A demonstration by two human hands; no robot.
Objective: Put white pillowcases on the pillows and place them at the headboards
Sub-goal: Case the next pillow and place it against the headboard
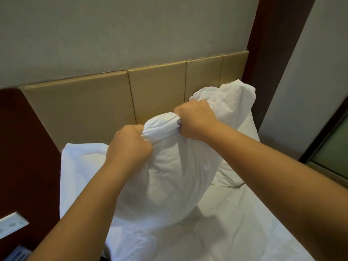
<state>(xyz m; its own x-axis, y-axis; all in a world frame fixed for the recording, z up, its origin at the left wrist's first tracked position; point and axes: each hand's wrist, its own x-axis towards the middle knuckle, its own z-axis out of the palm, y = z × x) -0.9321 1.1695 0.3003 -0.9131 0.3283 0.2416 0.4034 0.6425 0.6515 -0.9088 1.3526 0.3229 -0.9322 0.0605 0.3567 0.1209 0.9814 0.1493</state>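
Head view: pillow [165, 178], soft, light, slack-cased; left hand [130, 146] and right hand [195, 119] grip bunched pillowcase mouth [162, 125], likely the best hold.

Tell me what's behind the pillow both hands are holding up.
Behind the held pillow a second white pillow stands at the tan headboard. Its lower left part is hidden by the held pillow.

Bedroom: bed [235, 232], padded headboard [156, 95].
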